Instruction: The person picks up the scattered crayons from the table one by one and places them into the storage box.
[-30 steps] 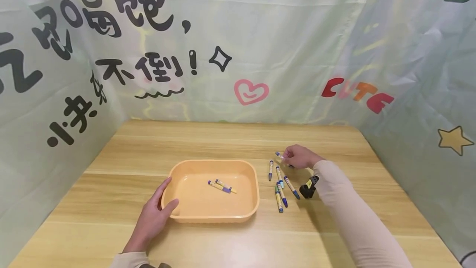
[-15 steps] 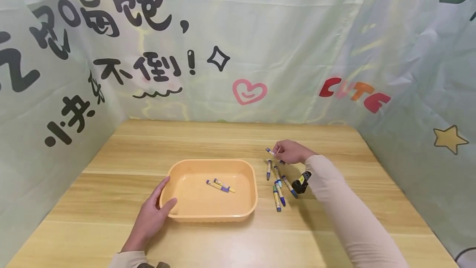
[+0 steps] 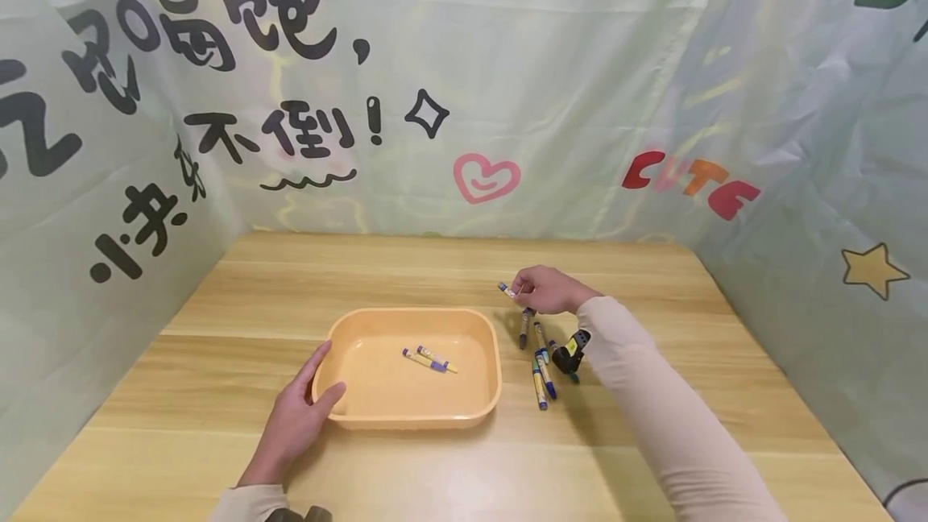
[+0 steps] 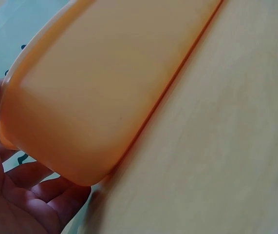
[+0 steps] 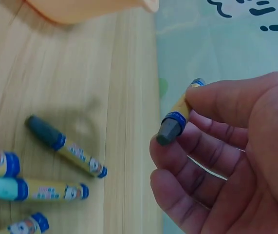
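My left hand (image 3: 296,419) holds the left end of a peach plastic tray (image 3: 377,399), its thumb over the rim and its fingers along the outside; the left wrist view shows those fingers by the tray wall (image 4: 100,92). Two crayons (image 3: 424,360) lie inside. Between thumb and fingers, my right hand (image 3: 554,292) pinches a grey-tipped crayon (image 5: 174,123) above the table, beyond the tray's far right corner. Beneath that hand lies a dark grey crayon (image 5: 68,146). Other crayons (image 3: 540,385) are scattered to the tray's right, partly hidden by the black wrist camera.
A wooden tabletop (image 3: 406,474) carries everything. Printed fabric walls (image 3: 565,103) rise at its back and both sides. The black wrist camera (image 3: 571,353) hangs under my right wrist, just over the loose crayons.
The right hand has moved left and slightly away from me with the crayon, closer to the tray. My left hand and the tray have stayed in place.
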The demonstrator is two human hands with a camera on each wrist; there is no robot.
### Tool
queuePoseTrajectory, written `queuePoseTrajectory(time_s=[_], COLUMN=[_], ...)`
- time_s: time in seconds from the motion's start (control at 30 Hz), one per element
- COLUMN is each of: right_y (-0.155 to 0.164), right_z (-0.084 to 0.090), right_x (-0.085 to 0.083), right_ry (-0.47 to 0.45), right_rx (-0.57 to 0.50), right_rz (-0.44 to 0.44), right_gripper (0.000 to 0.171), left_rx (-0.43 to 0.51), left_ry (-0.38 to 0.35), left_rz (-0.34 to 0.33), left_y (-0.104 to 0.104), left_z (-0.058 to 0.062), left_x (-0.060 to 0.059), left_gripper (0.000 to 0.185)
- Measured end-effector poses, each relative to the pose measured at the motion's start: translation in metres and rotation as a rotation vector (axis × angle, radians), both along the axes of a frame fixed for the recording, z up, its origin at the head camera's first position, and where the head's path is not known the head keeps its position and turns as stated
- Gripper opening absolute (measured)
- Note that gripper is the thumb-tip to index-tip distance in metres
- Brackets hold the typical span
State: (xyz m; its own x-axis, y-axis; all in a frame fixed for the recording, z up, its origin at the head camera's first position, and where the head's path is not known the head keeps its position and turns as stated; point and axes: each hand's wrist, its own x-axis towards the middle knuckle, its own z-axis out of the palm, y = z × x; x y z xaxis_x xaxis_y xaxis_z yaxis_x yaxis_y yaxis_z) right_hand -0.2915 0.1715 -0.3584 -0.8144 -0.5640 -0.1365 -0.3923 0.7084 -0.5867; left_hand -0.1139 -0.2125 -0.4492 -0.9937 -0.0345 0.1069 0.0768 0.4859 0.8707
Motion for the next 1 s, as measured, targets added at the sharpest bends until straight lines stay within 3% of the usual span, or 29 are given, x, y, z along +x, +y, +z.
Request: queuePoseTrajectory(time_s=[0.63, 1.0], right_y=[-0.031, -0.046], right_z=[0.010, 0.017], right_x=[0.004, 0.007], right_ry=[0.003, -0.062], right_rx=[0.008, -0.002], right_rz=[0.042, 0.053], right_gripper=[0.021, 0.024], left_rx=[0.014, 0.025], left_ry=[-0.007, -0.006], left_rz=[-0.024, -0.028], left_y=[0.003, 0.003], left_z=[0.002, 0.001], left_x=[0.001, 0.001], left_gripper=[0.063, 0.064])
